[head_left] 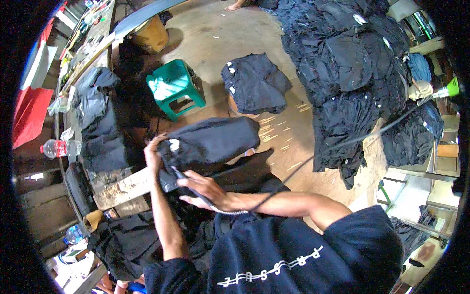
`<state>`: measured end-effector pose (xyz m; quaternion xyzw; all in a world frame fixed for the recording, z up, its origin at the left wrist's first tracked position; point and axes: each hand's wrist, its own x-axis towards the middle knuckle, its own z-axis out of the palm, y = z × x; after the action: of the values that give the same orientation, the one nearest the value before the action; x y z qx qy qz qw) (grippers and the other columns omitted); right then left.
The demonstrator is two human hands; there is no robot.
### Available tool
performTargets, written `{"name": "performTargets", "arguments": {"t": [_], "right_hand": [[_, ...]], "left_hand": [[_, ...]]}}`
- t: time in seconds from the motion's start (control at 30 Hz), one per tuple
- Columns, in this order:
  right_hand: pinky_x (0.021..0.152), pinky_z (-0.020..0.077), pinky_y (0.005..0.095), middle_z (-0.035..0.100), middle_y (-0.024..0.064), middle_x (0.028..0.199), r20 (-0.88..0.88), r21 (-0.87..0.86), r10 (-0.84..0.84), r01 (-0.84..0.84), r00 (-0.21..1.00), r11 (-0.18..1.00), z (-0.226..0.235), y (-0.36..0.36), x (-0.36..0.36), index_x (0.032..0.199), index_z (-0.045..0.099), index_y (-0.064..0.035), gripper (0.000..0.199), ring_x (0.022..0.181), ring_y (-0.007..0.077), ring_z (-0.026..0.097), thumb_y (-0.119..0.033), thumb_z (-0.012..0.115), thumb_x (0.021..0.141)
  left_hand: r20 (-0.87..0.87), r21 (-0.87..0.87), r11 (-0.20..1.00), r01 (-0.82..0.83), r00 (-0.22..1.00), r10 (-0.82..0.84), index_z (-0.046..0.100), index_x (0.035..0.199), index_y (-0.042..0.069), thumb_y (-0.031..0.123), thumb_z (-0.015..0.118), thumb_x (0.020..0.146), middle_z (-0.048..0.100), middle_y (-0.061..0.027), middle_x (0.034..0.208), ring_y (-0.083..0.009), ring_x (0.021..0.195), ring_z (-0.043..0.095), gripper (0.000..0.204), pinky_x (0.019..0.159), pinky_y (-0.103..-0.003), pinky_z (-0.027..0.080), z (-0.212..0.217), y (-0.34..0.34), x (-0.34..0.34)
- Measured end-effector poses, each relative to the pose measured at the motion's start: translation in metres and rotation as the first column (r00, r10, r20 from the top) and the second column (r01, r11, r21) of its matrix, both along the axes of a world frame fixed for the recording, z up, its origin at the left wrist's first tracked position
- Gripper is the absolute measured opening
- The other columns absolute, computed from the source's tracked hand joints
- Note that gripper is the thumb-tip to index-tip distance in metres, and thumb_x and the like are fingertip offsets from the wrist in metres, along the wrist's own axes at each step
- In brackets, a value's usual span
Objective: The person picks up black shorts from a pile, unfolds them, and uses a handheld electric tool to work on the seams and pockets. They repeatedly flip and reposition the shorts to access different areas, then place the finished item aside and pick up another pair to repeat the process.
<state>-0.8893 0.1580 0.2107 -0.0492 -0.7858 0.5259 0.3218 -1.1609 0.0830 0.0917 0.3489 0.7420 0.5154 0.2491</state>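
Observation:
My left hand (154,149) grips the edge of a folded black garment (223,137), apparently trousers, with a white label near the fingers. In my right hand (208,190) is a slim dark pen-shaped tool (177,172), its tip at the garment's near side, by the label end. From this tool a flexible cable (293,169) runs past my right wrist and up to the right. It ends at a green fitting (453,86). More black cloth (249,174) lies beneath the garment and across my lap.
Ahead on the floor stands a green plastic stool (176,85), beside folded black trousers (257,83) on a low support. A large heap of dark garments (347,63) fills the right. To the left are folded dark clothes (100,122), a plastic bottle (59,148) and a wooden board (122,188).

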Motion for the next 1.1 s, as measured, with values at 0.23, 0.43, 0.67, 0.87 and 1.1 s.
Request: {"name": "performTargets", "arguments": {"t": [0.23, 0.43, 0.67, 0.87, 1.1], "right_hand": [[0.090, 0.0585, 0.0413, 0.072, 0.0139, 0.111, 0.123, 0.129, -0.084, 0.068, 0.989, 0.989, -0.017, 0.074, 0.003, 0.111, 0.070, -0.0070, 0.030, 0.103, 0.0332, 0.072, -0.012, 0.085, 0.086], [0.111, 0.0515, 0.0505, 0.071, 0.0151, 0.129, 0.248, 0.386, -0.004, -0.095, 0.969, 0.918, -0.071, 0.179, -0.002, 0.125, 0.064, -0.0112, 0.054, 0.130, 0.0383, 0.064, -0.025, 0.093, 0.081], [0.123, 0.0390, 0.0584, 0.068, 0.0160, 0.144, 0.311, 0.326, 0.165, -0.268, 0.936, 0.907, -0.110, 0.172, -0.031, 0.128, 0.063, -0.0144, 0.063, 0.144, 0.0394, 0.055, -0.039, 0.094, 0.079], [0.120, 0.0433, 0.0576, 0.075, 0.0138, 0.129, 0.280, 0.250, 0.139, -0.212, 0.950, 0.945, -0.114, 0.186, -0.030, 0.120, 0.069, -0.0114, 0.053, 0.128, 0.0360, 0.068, -0.032, 0.095, 0.079], [0.114, 0.0510, 0.0486, 0.081, 0.0169, 0.114, 0.251, -0.026, 0.111, -0.108, 0.962, 0.994, -0.121, 0.189, -0.034, 0.109, 0.075, -0.0043, 0.016, 0.116, 0.0345, 0.076, -0.016, 0.077, 0.099]], "left_hand": [[-0.530, -0.123, 0.823, -0.554, 0.738, 0.418, 0.056, 0.152, 0.007, 0.028, 0.071, 0.103, 0.065, -0.0244, 0.143, -0.0384, 0.125, 0.065, 0.055, 0.109, -0.047, 0.049, 0.039, -0.092, 0.041], [-0.450, -0.352, 0.641, -0.682, 0.724, 0.523, 0.050, 0.146, 0.000, 0.038, 0.087, 0.088, 0.066, -0.0305, 0.132, -0.0467, 0.123, 0.063, 0.079, 0.106, -0.050, 0.049, 0.036, -0.051, 0.148], [-0.614, -0.251, 0.487, -0.836, 0.527, 0.588, 0.053, 0.145, 0.003, 0.008, 0.090, 0.080, 0.058, -0.0233, 0.141, -0.0453, 0.129, 0.054, 0.076, 0.110, -0.052, 0.044, 0.048, -0.073, 0.129], [-0.620, -0.403, 0.659, -0.635, 0.719, 0.314, 0.057, 0.146, 0.011, 0.030, 0.083, 0.091, 0.054, -0.0154, 0.147, -0.0371, 0.137, 0.048, 0.064, 0.115, -0.053, 0.040, 0.047, -0.012, 0.167], [-0.460, -0.607, 0.609, -0.511, 0.850, 0.256, 0.063, 0.130, 0.007, 0.019, 0.091, 0.074, 0.067, -0.0148, 0.119, -0.0359, 0.117, 0.058, 0.064, 0.104, -0.050, 0.046, 0.060, -0.021, 0.124]]}}
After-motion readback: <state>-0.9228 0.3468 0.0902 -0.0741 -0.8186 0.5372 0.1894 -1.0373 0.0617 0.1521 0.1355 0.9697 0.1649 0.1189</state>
